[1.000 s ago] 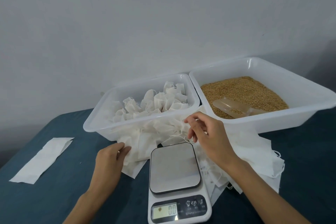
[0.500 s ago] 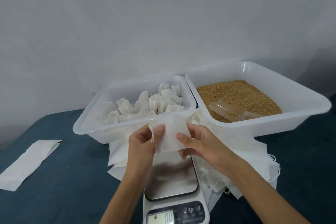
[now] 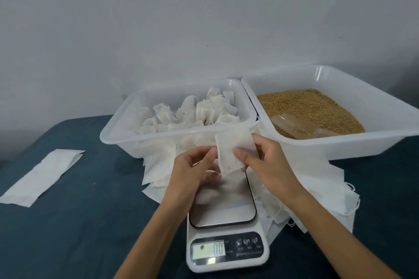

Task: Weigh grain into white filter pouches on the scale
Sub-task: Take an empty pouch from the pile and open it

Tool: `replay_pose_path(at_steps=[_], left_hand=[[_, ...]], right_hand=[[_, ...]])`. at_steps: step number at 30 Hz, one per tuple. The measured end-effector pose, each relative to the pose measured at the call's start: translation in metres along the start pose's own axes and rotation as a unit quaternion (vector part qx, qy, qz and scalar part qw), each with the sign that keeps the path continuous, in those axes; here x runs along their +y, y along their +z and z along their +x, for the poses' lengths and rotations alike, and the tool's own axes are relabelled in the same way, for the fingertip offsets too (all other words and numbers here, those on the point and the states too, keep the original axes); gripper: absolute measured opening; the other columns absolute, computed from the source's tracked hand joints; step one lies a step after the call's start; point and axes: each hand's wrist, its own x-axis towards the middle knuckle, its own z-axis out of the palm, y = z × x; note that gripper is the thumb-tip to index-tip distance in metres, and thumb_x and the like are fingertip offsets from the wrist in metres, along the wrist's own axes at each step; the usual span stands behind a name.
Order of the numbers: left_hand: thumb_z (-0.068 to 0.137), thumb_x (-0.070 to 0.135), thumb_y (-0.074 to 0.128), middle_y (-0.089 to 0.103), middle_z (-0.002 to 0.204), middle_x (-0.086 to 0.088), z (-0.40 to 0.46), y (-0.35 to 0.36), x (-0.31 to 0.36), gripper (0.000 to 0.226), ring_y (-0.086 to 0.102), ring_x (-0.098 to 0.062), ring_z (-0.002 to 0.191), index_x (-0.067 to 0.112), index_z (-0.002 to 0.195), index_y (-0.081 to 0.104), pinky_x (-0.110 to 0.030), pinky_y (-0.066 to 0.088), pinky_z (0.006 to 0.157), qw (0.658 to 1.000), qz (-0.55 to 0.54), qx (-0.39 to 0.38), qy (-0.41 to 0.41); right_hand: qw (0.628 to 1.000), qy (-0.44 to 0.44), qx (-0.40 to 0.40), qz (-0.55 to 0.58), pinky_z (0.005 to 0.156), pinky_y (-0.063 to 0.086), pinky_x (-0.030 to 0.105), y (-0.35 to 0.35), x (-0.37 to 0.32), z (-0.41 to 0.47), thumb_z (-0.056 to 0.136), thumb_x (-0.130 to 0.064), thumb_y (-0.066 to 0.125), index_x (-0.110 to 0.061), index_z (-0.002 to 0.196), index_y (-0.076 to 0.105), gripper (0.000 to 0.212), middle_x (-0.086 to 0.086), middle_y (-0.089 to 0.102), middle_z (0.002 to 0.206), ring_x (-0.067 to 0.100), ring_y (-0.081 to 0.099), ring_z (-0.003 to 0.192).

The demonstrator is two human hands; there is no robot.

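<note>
Fingers [image 3: 241, 158] of the right hand [image 3: 265, 163] and left hand [image 3: 192, 170] pinch one white filter pouch [image 3: 233, 154] above the scale [image 3: 223, 206]. Thin fabric may slip or tear while its mouth is opened, before grain [image 3: 313, 106] goes in.

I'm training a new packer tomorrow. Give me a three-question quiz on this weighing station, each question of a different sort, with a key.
1. True or false: the clear plastic scoop lies in the white plastic tub of brown grain.
2. What do the left hand and right hand hold above the white digital kitchen scale?
A. a white filter pouch
B. a spoon
C. a lid
3. Fill in: the scale's display reads ____.

Key: 1 true; 2 A; 3 0.0
</note>
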Motion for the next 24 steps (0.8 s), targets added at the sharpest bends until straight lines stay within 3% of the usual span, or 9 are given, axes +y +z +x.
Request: replay_pose_path(at_steps=[4,8,14,18,20,22,24], left_hand=[[0.084,0.035,0.073,0.076,0.096,-0.015,0.001,-0.003,0.003,0.039,0.064,-0.018,0.072,0.004,0.107,0.08,-0.027,0.06,0.067,1.0,-0.017,0.001,-0.014],[0.084,0.035,0.074,0.076,0.091,-0.008,0.001,-0.005,0.002,0.037,0.063,-0.016,0.07,0.006,0.106,0.082,-0.028,0.061,0.069,1.0,-0.007,-0.008,-0.011],[0.084,0.046,0.074,0.068,0.079,-0.014,0.001,-0.005,0.003,0.041,0.063,-0.018,0.067,0.007,0.091,0.082,-0.031,0.061,0.07,1.0,-0.015,0.009,-0.004],[0.093,0.015,0.075,0.065,0.069,-0.01,0.002,-0.006,0.002,0.012,0.063,-0.018,0.062,0.007,0.086,0.08,-0.03,0.06,0.067,0.999,-0.005,0.031,0.023],[0.093,0.009,0.075,0.063,0.067,-0.007,0.003,-0.006,0.002,0.012,0.06,-0.017,0.06,0.007,0.082,0.079,-0.028,0.059,0.066,0.998,0.007,0.047,0.035],[0.09,0.009,0.078,0.061,0.065,-0.006,0.003,-0.007,0.002,0.017,0.058,-0.016,0.058,0.01,0.074,0.076,-0.028,0.057,0.065,0.997,0.013,0.064,0.049],[0.088,0.009,0.08,0.061,0.063,-0.005,0.003,-0.006,0.003,0.025,0.056,-0.017,0.056,0.015,0.066,0.072,-0.026,0.054,0.062,0.995,0.019,0.069,0.063]], right_hand=[[1.0,-0.011,0.015,-0.015,0.057,0.051,0.02,0.0,0.0,-0.001,0.093,-0.015,0.072,-0.013,0.1,0.072,0.007,-0.002,0.073,0.082,0.009,0.064,0.066],[0.999,-0.015,0.027,-0.024,0.059,0.051,0.023,-0.003,-0.002,-0.001,0.094,-0.016,0.071,-0.013,0.1,0.072,0.007,0.002,0.071,0.077,0.014,0.062,0.06],[0.999,-0.009,0.036,-0.023,0.059,0.051,0.023,-0.003,-0.007,-0.001,0.094,-0.015,0.071,-0.012,0.097,0.071,0.004,-0.001,0.071,0.078,0.014,0.063,0.06],[0.999,-0.006,0.043,-0.026,0.06,0.052,0.02,-0.003,-0.01,-0.002,0.093,-0.014,0.071,-0.013,0.098,0.07,0.005,-0.004,0.072,0.081,0.012,0.066,0.066],[0.995,-0.005,0.072,-0.071,0.068,0.054,0.02,0.0,-0.009,-0.004,0.092,-0.018,0.073,-0.017,0.11,0.065,0.02,-0.008,0.071,0.094,0.01,0.068,0.08],[0.97,-0.05,0.132,-0.2,0.079,0.051,0.017,0.003,-0.01,-0.006,0.089,-0.02,0.077,-0.021,0.122,0.058,0.038,-0.01,0.063,0.107,0.008,0.062,0.091],[0.941,-0.131,0.15,-0.273,0.08,0.047,0.017,0.006,-0.013,-0.009,0.088,-0.021,0.077,-0.02,0.115,0.059,0.032,-0.009,0.059,0.105,0.009,0.057,0.091]])
